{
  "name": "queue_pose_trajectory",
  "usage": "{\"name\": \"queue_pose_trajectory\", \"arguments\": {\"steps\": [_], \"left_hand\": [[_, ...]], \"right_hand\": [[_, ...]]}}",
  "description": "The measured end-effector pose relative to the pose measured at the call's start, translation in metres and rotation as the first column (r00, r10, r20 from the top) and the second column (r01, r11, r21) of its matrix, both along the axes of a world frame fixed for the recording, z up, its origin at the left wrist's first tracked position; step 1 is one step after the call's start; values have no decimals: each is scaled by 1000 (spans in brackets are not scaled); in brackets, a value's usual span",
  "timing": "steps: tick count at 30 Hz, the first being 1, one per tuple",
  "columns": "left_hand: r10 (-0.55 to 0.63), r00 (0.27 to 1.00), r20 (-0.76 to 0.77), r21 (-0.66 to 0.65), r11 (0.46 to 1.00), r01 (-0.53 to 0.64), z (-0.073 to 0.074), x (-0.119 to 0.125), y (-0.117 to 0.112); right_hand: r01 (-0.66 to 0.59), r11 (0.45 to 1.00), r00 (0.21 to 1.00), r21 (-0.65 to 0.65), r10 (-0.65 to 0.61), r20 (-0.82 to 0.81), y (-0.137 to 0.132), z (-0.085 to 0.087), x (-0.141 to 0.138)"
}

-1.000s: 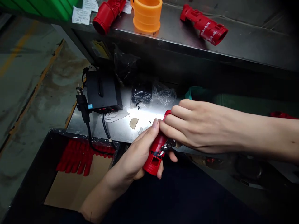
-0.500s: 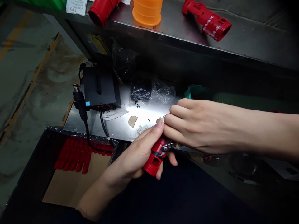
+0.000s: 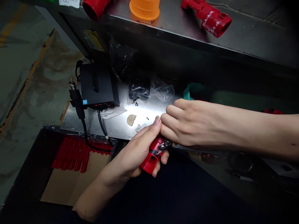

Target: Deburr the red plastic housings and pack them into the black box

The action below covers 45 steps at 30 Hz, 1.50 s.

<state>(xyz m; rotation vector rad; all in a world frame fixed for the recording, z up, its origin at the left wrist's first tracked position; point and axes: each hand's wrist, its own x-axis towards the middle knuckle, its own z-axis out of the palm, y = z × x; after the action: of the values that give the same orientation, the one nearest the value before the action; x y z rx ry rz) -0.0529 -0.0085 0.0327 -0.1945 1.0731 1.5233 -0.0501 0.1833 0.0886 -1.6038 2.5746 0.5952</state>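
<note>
My left hand (image 3: 140, 146) is wrapped round a red plastic tube (image 3: 149, 163) with square cut-outs, its lower end showing below the thumb. My right hand (image 3: 179, 124) is closed over the tube's upper part, knuckles up, against my left thumb tip. From beneath the right hand stick out the metal jaws of small pliers (image 3: 163, 145), lying across the tube; their handles are hidden in that hand. Whatever the right fingertips pinch is out of sight. On the metal bench (image 3: 116, 127) beside the hands lie a beige half-round piece (image 3: 131, 120), whitish scraps (image 3: 140, 127) and tiny black parts (image 3: 147, 118).
A black box (image 3: 99, 85) with cables and a plug (image 3: 74, 93) stands to the left. Behind are clear plastic bags (image 3: 162, 90) and a teal bin (image 3: 187, 91). A carton (image 3: 63, 186) holds red parts (image 3: 70, 155). More red tubes (image 3: 213, 20) and an orange cup (image 3: 144, 9) sit on the shelf.
Both hands, with the red tube and pliers, have shifted slightly left and up in the view. The background has shifted a little too. Both grips stay closed.
</note>
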Motion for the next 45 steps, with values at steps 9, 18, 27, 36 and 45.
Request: {"name": "queue_pose_trajectory", "arguments": {"steps": [9,18,27,36,45], "left_hand": [[-23,999,-42,-68,997,21,3,3,0],[3,1000,-18,-81,997,-5,5,2,-2],[-43,999,20,51,998,42,-5,-3,-7],[-52,998,-21,99,994,54,-5,-5,-6],[-39,999,2,33,999,39,-8,-3,-5]], "right_hand": [[-27,1000,999,14,26,26,-1,-1,-5],[-31,998,999,45,30,25,-4,0,-7],[-25,999,997,-28,27,71,-1,-3,-7],[-46,999,995,-18,48,91,-2,0,-9],[-27,999,997,-47,30,73,1,-4,-7]]}}
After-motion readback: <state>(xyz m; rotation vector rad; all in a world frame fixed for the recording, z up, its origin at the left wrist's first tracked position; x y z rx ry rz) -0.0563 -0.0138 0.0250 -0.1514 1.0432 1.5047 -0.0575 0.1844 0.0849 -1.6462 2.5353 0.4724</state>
